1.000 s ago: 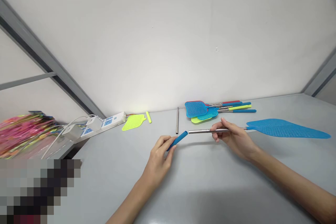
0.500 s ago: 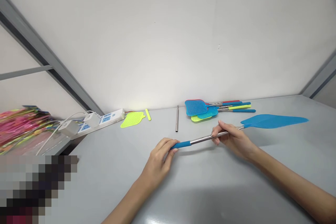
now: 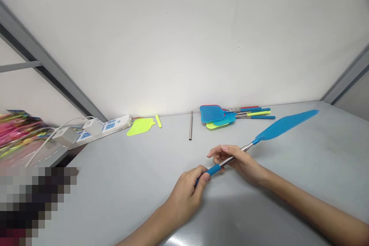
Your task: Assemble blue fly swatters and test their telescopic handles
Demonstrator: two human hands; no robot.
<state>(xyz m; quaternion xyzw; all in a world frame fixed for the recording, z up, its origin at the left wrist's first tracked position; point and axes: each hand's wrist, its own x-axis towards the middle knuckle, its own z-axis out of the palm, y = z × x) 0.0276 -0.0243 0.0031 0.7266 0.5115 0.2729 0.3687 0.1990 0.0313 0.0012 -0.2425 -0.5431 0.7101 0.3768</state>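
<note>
The left hand [image 3: 184,196] closes around the blue grip [image 3: 213,169], hiding its far end, and the right hand [image 3: 239,163] covers part of the steel shaft [image 3: 230,160]. The bottom edge cuts off the left forearm [image 3: 141,234], the right edge the right forearm [image 3: 314,207]. A pixelated patch [image 3: 31,203] masks the lower left corner. Above it, the pink packaging [image 3: 20,134] is blurred and runs off the left edge. Among the stacked fly swatters, the yellow swatter [image 3: 215,125] lies mostly hidden beneath the blue swatter [image 3: 211,113].

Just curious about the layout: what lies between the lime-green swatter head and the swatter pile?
In the head view, a lime-green grip and a steel tube lie between the lime-green swatter head and the swatter pile.
</note>
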